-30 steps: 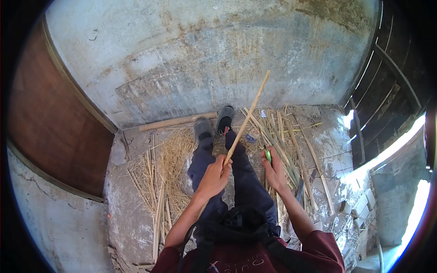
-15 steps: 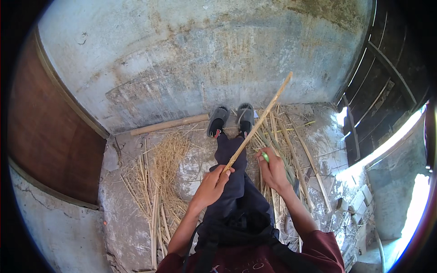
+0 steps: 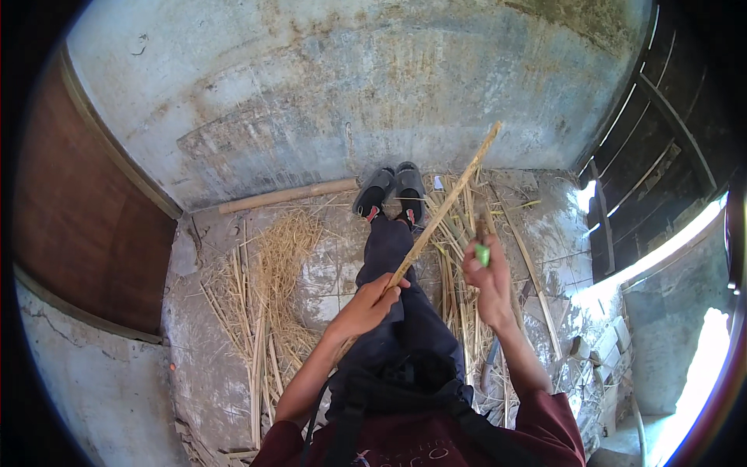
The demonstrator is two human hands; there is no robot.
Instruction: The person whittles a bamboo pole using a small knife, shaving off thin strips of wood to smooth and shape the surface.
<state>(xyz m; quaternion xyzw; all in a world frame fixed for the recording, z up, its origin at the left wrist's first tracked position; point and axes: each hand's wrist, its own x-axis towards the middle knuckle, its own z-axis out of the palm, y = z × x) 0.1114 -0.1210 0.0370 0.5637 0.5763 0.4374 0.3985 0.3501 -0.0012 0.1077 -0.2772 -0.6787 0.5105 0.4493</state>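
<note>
My left hand (image 3: 367,308) is closed around the lower part of a long, thin bamboo strip (image 3: 447,204). The strip slants up and to the right, its far end in front of the wall. To the right of it, my right hand (image 3: 492,286) grips what looks like a green-handled knife (image 3: 482,254). Its dark blade points away from me, blurred by motion and apart from the strip.
Fine shavings (image 3: 284,253) and split strips (image 3: 257,342) litter the floor at left. More bamboo strips (image 3: 451,292) lie at right. A bamboo pole (image 3: 288,196) rests along the wall (image 3: 350,93). Broken tile pieces (image 3: 611,342) sit far right.
My right hand has risen and moved slightly right, away from the strip, and the knife now points up. My left hand has barely moved. My feet have shifted closer together.
</note>
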